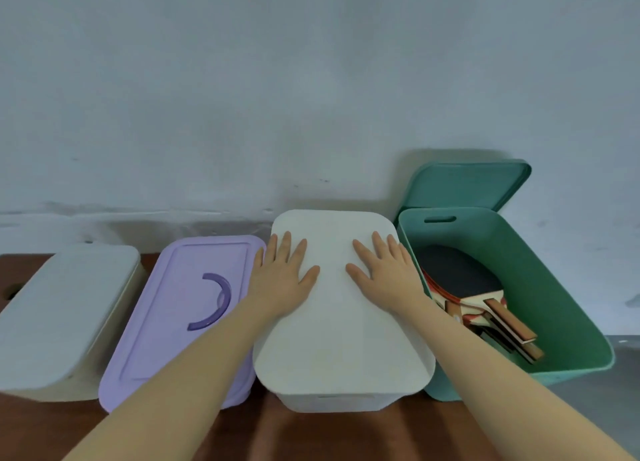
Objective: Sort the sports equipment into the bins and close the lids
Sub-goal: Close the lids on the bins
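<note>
Both hands lie flat, palms down, on the smooth white plastic lid [343, 308] of the white rectangular bin [332, 400]. The left hand [282, 277] has its fingers straight and slightly spread, thumb angled inward; the right hand [384, 273] mirrors it, fingers straight and holding nothing. The two thumbs point toward each other with a bare strip of lid between them.

Just outside the left hand's little finger sits the lilac plastic bin lid [180, 318] with a curved purple handle [214, 301]; that lid is shut and touches the white bin's side. Further out on that side stands a pale grey lidded bin [65, 318], also shut. Just outside the right hand's little finger stands the open teal-green plastic bin [554, 301], its matching teal lid [467, 187] propped upright behind it against the pale wall [311, 79]. Inside it lie wooden-handled table tennis paddles [474, 287] with dark rubber faces, stacked; their exact count cannot be told.

Four bins stand in a row on the reddish-brown wooden table [311, 436]: three with lids on, one open. Nothing stands between the fingers and the white lid.
</note>
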### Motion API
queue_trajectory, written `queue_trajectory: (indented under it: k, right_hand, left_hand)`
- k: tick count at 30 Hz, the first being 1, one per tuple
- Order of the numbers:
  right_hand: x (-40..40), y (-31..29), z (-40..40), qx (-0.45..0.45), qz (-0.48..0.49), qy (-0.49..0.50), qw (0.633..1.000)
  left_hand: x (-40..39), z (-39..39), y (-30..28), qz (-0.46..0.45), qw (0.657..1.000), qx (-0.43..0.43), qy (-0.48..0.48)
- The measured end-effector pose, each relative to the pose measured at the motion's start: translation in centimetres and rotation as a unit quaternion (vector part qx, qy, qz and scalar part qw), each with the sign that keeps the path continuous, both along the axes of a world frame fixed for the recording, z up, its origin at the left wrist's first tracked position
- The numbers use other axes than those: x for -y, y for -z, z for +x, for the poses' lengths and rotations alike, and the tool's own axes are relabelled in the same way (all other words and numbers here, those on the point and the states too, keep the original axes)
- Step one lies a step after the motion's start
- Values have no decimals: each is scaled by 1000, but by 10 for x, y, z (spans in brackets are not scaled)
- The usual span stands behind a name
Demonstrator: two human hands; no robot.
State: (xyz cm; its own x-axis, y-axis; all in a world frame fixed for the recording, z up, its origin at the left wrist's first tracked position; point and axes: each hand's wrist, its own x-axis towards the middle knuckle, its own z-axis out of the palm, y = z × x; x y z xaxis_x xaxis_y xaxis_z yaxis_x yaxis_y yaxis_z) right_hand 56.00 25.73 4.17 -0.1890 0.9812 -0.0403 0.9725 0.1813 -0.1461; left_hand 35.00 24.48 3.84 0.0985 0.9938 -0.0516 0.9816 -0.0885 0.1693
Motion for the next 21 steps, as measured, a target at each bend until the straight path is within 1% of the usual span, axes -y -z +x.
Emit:
queue_trajectory:
  k: [4, 9, 14, 17, 19, 21]
  right_hand:
    - [-1, 6, 0, 10, 5, 1, 1000]
    - [-2, 7, 0, 18, 1, 6, 1000]
    - [-3, -1, -2, 14, 4, 10, 1000]
    - [-1, -5, -3, 14, -8, 11, 1000]
    - [2, -9, -3, 4, -4, 11, 1000]
    - [7, -13, -4, -13, 27, 10, 999]
  left_hand:
    - [0, 0, 7, 11, 1000, -11, 0]
    - [-2, 1, 8, 5, 1000, 4, -2]
    - [-3, 0, 7, 1, 999, 35, -6]
    - [-2, -2, 3, 4, 998, 67, -6]
    - [-3, -3, 0, 28, 995, 94, -8]
    - [-2, -3, -4, 71, 991, 115, -9]
